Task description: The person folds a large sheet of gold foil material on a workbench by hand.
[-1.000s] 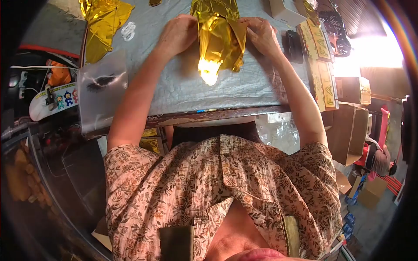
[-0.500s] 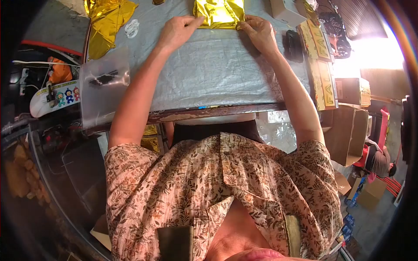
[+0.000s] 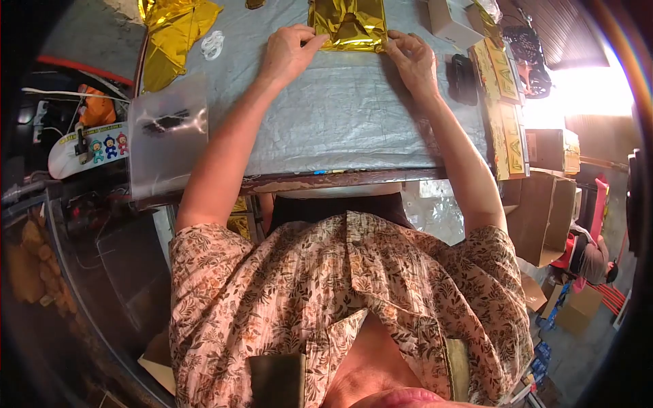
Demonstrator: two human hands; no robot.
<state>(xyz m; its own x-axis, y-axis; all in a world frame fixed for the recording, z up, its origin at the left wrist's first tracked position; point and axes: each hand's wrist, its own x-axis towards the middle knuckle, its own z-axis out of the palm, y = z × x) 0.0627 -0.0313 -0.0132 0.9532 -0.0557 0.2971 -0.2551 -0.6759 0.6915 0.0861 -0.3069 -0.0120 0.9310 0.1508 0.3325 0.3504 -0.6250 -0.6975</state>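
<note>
A shiny gold foil packet [image 3: 348, 26], creased and roughly square, lies at the far edge of my view; its upper part is cut off. My left hand [image 3: 289, 54] is at the packet's left side, thumb and fingers closed on the near left corner. On the opposite side, my right hand [image 3: 413, 61] pinches the near right corner between thumb and fingertips. The foil rests on a table covered with a wrinkled grey-blue sheet [image 3: 340, 115].
More gold foil [image 3: 170, 47] hangs at the table's left, beside a small white coil [image 3: 212, 45] and a clear plastic sheet [image 3: 166, 146]. Rightward are a white box [image 3: 452, 24], a black object [image 3: 463, 78] and printed cardboard [image 3: 507, 129]. Another person [image 3: 588, 255] is far right.
The view has shifted slightly, so the packet and table appear a little lower. The bright glare on the foil has gone. Both hands stay at the packet's near corners.
</note>
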